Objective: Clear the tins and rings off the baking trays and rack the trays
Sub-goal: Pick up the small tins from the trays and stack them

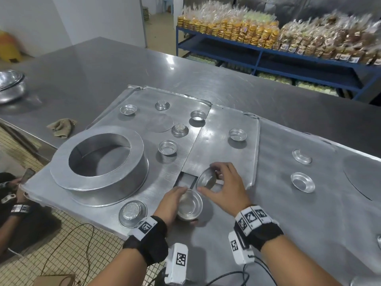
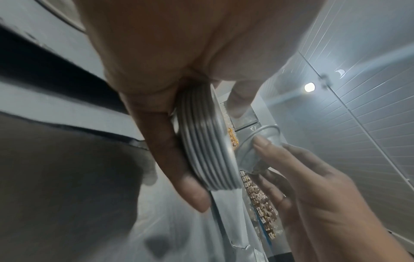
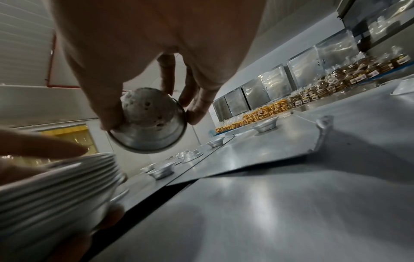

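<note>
My left hand (image 1: 172,201) grips a nested stack of small metal tins (image 1: 190,205), its ribbed side (image 2: 206,150) showing in the left wrist view. My right hand (image 1: 221,182) pinches one single tin (image 1: 207,178) by the rim, tilted, just above and behind the stack; its mottled underside (image 3: 147,122) faces the right wrist camera. Overlapping flat baking trays (image 1: 231,157) cover the steel table. Several loose tins lie on them, some upside down, such as the nearest one (image 1: 132,211) and one on the right (image 1: 303,181). A large metal ring (image 1: 101,157) sits on the left tray.
A crumpled cloth (image 1: 61,125) lies on the table (image 1: 103,65) behind the left tray. A steel bowl (image 1: 10,85) stands far left. Blue shelves (image 1: 288,52) of bagged baked goods line the back right. A seated person (image 1: 18,193) is on the floor at left.
</note>
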